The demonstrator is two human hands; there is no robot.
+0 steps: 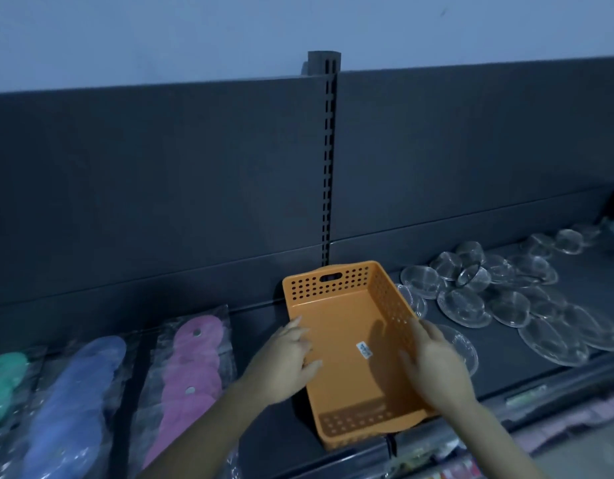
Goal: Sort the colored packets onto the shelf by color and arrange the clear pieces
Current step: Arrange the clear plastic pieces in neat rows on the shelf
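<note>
An empty orange perforated basket (336, 326) sits on the dark shelf (526, 354), with a small white sticker on its floor. My left hand (284, 361) grips its left wall, fingers curled over the rim. My right hand (433, 364) holds its right wall the same way. Left of the basket lie three rows of packets in clear wrap: pink (191, 368), blue (77, 392) and green (5, 382). To the right, several clear round plastic pieces (471, 302) are spread over the shelf, some overlapping.
A dark back panel (160, 188) with a slotted upright post (328, 167) rises behind the shelf. The shelf's front edge rail (526, 395) runs below my right hand. Pinkish goods show on a lower level at the bottom right.
</note>
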